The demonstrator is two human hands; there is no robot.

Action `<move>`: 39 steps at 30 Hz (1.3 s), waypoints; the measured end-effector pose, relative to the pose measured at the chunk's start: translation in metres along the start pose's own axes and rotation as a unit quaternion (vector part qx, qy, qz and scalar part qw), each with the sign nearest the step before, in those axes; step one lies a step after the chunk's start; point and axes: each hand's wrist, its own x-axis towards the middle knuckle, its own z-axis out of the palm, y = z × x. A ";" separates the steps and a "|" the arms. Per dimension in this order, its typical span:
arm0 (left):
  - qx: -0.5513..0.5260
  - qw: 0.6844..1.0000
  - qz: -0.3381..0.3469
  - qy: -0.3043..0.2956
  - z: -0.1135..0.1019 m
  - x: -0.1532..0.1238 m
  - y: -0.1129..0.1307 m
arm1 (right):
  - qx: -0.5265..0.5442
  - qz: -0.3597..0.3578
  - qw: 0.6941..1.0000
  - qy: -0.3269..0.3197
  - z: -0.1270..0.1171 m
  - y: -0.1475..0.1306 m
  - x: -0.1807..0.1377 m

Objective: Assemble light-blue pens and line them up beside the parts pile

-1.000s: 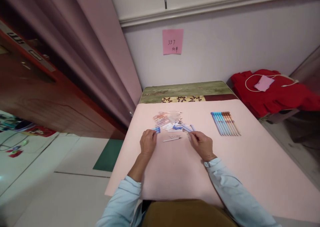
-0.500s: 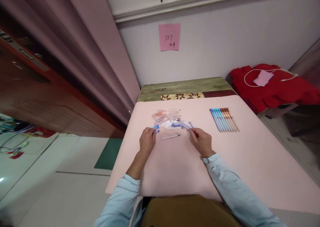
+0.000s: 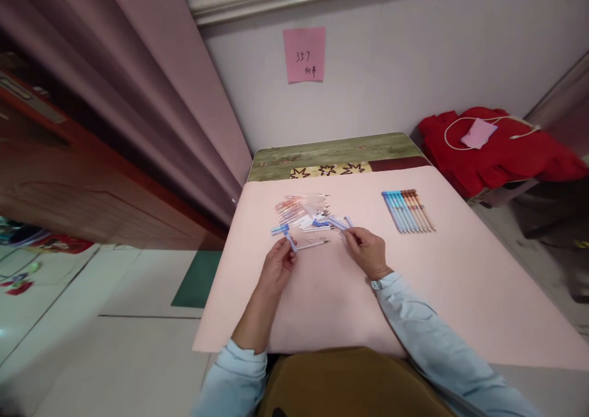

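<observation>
My left hand (image 3: 278,262) is closed, pinching a small blue pen cap (image 3: 290,241) tilted upright between thumb and fingers. Just beyond it, other blue pen parts (image 3: 279,229) lie on the table. My right hand (image 3: 368,251) is closed on a pale lavender pen barrel (image 3: 339,222), which points left toward the heap. Between and beyond the hands spreads a pile of loose pen parts (image 3: 294,210), with clear pinkish barrels, white pieces and dark tips. A thin white refill (image 3: 313,245) lies nearest me, to the right of my left hand.
A neat row of blue and brown pens (image 3: 408,211) lies on the right of the pink-covered table (image 3: 331,306). Red cloth (image 3: 510,159) with a white cable (image 3: 453,136) is off to the right. A wooden door (image 3: 92,190) and curtain (image 3: 184,80) stand left.
My left hand has moved right and nearer me, turning the blue cap upright; other blue parts now lie apart from it. My right hand keeps the lavender barrel in nearly the same place.
</observation>
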 end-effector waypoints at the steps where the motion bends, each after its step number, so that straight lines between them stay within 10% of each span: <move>1: -0.044 0.999 -0.018 -0.017 0.000 0.000 -0.002 | -0.002 0.001 1.000 -0.001 0.000 0.000 0.000; 31: -0.148 0.976 -0.032 -0.155 -0.013 -0.006 -0.003 | 0.002 0.032 0.999 -0.008 0.001 0.001 -0.003; 39: -0.149 0.976 -0.038 -0.154 -0.011 -0.003 -0.001 | -0.057 -0.098 0.992 -0.060 0.011 -0.023 -0.012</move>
